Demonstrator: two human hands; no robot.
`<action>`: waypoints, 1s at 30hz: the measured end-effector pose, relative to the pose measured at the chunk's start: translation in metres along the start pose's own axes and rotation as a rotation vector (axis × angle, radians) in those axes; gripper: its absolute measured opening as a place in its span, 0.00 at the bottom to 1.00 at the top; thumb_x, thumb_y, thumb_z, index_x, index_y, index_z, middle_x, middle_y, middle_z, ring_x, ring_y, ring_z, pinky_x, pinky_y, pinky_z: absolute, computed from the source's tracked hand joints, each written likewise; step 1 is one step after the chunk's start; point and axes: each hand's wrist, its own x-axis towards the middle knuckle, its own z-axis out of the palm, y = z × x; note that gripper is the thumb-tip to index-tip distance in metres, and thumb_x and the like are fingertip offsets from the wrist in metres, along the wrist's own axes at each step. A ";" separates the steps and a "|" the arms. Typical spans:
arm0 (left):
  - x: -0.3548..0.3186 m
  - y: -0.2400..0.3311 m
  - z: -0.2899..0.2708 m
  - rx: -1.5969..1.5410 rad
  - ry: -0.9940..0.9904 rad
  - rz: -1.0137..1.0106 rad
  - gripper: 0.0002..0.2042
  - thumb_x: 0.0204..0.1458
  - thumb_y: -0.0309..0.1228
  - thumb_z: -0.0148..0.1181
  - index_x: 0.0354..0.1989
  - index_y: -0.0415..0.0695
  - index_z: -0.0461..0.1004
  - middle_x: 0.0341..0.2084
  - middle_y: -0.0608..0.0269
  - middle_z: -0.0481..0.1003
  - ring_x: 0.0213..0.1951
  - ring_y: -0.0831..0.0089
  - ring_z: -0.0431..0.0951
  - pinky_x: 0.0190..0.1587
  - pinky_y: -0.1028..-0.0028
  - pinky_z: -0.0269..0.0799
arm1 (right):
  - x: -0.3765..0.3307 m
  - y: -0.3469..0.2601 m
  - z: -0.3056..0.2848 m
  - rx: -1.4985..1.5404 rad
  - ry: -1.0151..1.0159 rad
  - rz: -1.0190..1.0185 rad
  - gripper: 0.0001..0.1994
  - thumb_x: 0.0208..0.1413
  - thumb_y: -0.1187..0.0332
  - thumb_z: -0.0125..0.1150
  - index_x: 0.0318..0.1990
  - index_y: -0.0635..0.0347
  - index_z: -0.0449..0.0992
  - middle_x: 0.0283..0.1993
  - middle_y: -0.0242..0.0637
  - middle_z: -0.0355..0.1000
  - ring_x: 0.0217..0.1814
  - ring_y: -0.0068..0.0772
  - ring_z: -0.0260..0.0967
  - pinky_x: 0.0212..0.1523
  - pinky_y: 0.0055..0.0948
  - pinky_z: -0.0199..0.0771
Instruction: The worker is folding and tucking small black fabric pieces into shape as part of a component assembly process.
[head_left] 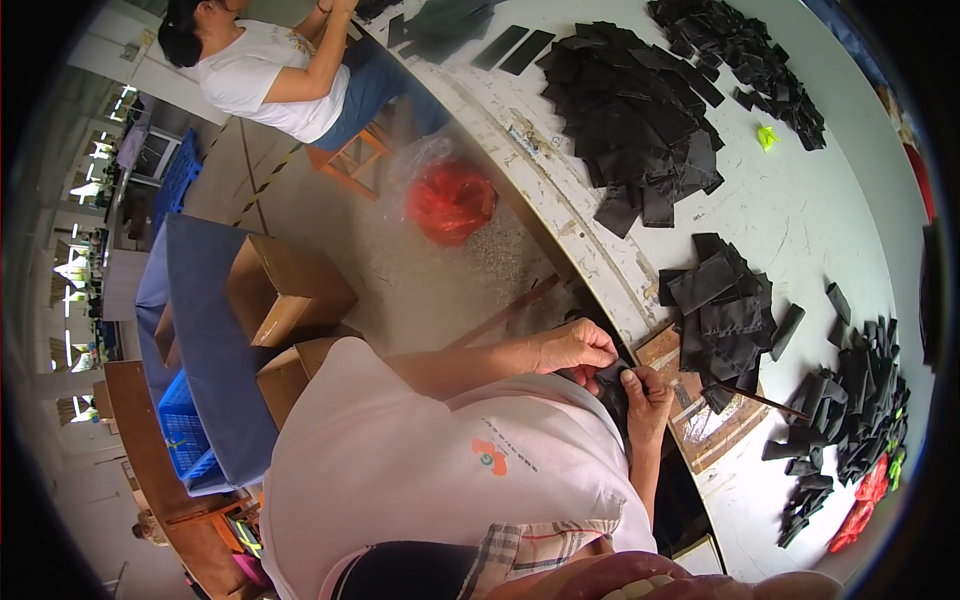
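Note:
My left hand [575,346] pinches a piece of black fabric [611,382] at the near edge of the white table. Close beside it, my right hand [649,392] grips the same piece, thumb pressed on its edge. The cloth hangs down in front of my body, and its lower part is partly hidden. Just past my hands lies a small heap of flat black fabric pieces [722,312]. It partly covers a worn brown board [712,436] on the table. A thin dark rod [768,402] lies across the board's right side.
A large pile of black fabric pieces [630,110] covers the far table [790,220]. Smaller folded black pieces [865,400] lie at right, near red plastic [858,512]. Left are cardboard boxes [290,290], a blue crate [185,430] and a red bag [450,203]. A co-worker [290,75] sits at the far left.

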 end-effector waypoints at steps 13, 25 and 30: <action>0.000 0.000 -0.001 -0.016 -0.005 -0.019 0.09 0.50 0.29 0.48 0.35 0.37 0.70 0.25 0.63 0.73 0.22 0.79 0.74 0.24 0.84 0.66 | 0.001 0.002 0.002 -0.030 0.013 -0.013 0.09 0.48 0.69 0.58 0.22 0.66 0.69 0.16 0.27 0.62 0.21 0.16 0.54 0.22 0.19 0.56; 0.000 -0.001 -0.003 -0.003 -0.087 0.007 0.09 0.51 0.30 0.48 0.35 0.38 0.70 0.25 0.65 0.73 0.23 0.78 0.74 0.26 0.83 0.66 | 0.000 0.003 0.002 -0.033 0.008 -0.011 0.10 0.47 0.69 0.58 0.21 0.67 0.70 0.15 0.28 0.61 0.20 0.16 0.54 0.21 0.20 0.56; -0.001 -0.001 0.000 -0.016 -0.080 -0.002 0.09 0.48 0.25 0.47 0.35 0.37 0.70 0.24 0.64 0.72 0.23 0.77 0.75 0.25 0.83 0.66 | -0.003 0.004 0.000 -0.125 0.031 -0.085 0.09 0.47 0.70 0.58 0.21 0.66 0.69 0.14 0.34 0.62 0.18 0.22 0.55 0.21 0.22 0.57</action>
